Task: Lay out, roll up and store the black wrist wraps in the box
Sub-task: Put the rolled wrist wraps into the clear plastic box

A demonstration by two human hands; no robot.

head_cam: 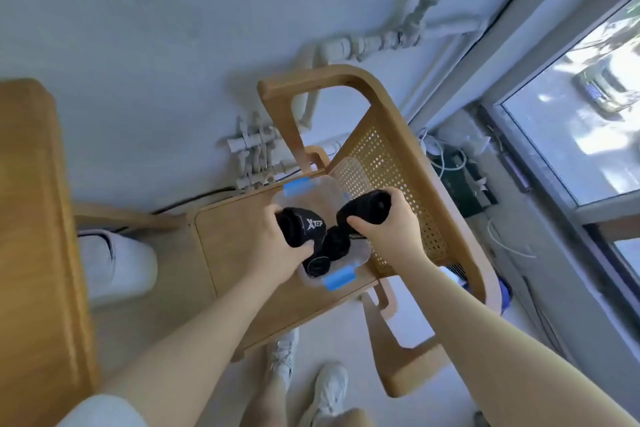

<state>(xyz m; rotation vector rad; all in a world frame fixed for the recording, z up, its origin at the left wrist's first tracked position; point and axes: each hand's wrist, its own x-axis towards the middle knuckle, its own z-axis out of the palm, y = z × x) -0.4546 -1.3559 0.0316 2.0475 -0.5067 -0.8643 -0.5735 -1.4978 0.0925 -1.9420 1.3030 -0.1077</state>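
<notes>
A: Where did the wraps sit relative to the hands?

B: At the centre of the frame. The left hand [277,246] curled around a rolled black wrap with white lettering [304,225], held over the left part of the clear box [311,191]. The right hand [388,222] gripped a second rolled wrap [367,206] at the box's upper right edge, its long axis running up and to the right, towards the cane chair back [381,163].

A: Anything already inside?

B: Two more dark rolls [332,246] lay in the box, below and between the hands, near the lower blue clip [341,279].

A: So which hand was better placed?

B: I'd judge the left; its roll hung directly over the box. The right roll still needed bringing down and leftward.

A: How did they look?

B: Soft, matte black fabric, rolled tight. The box stood on the wooden chair seat [235,239].
</notes>
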